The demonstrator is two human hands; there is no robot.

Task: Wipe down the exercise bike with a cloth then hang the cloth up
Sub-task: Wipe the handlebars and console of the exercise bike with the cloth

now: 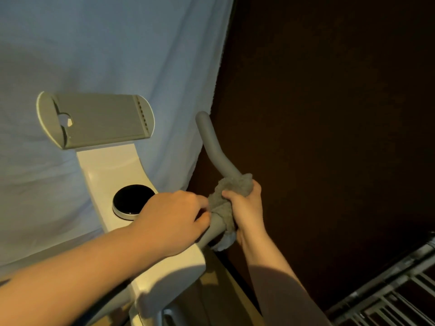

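Both of my forearms come in from the bottom edge, the left one crossing over the white body of the exercise bike (pixel 113 184). At the lower right corner stands a metal rack (pixel 388 290) with thin bars, in a dark place, and I cannot tell what kind of rack it is.

Next come my two hands, which meet at the grey handlebar (pixel 213 147) on the right side of the bike. My right hand (pixel 247 210) has its fingers curled around the grey fluffy cloth (pixel 226 196), and the cloth is wrapped around the bar, so I hold both together. A paler end of the cloth hangs out under this hand, below the bar. My left hand (pixel 174 220) is just beside it; its fingertips touch the left edge of the cloth and seem to pinch it, but the fingers are partly hidden, so I am not fully sure.

Behind my left hand a round black dial (pixel 130 203) with a silver ring sits on the white column. Higher up, the bare part of the handlebar curves up and away from the cloth. Further to the left, a grey holder (pixel 94 121) with a white rim stands on top of the column.

Behind everything hangs a pale blue sheet (pixel 117 43), and to its right is a dark wall (pixel 329 114).
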